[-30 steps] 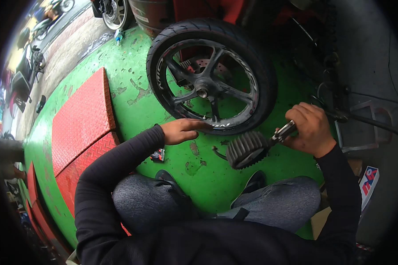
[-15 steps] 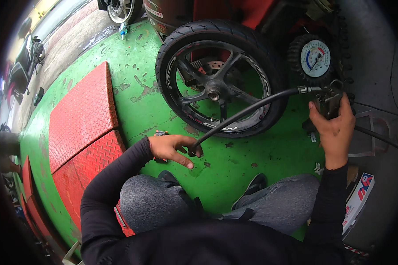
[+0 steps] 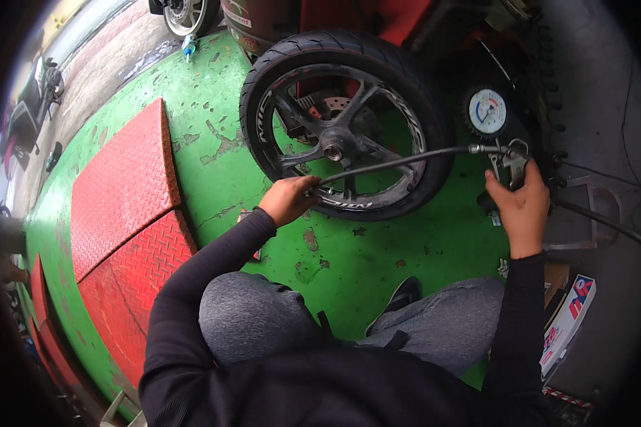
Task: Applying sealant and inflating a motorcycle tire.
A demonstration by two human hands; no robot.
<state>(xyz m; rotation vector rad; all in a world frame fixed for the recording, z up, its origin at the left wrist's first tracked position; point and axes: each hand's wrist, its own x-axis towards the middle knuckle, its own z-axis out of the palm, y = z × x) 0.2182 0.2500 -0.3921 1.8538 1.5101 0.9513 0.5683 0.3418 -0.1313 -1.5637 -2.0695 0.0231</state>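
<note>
A wheel with a black tire [image 3: 363, 46] and dark five-spoke rim [image 3: 333, 146] stands in front of me. At its lower left edge, my left hand [image 3: 290, 200] is closed around the end of a thin black air hose [image 3: 399, 162]; its fingers cover the hose tip, so contact with a valve cannot be made out. The hose runs across the rim to a tire inflator gun [image 3: 509, 167] with a round white dial gauge [image 3: 487, 112]. My right hand [image 3: 523, 213] grips this gun, thumb on the near side. A thicker supply hose [image 3: 605, 228] trails off to the right.
Red tread-plate ramp panels [image 3: 124, 192] lie on the green floor [image 3: 214, 171] at left. A white box [image 3: 568, 327] rests at lower right. Behind the wheel are large red and dark vehicle parts [image 3: 399, 18]. A small blue bottle [image 3: 189, 48] stands farther back.
My left hand has moved up and forward from open floor to the rim's lower edge, its fingers now closed on the hose end. The hose lies straighter; the gauge has tilted slightly and shifted left.
</note>
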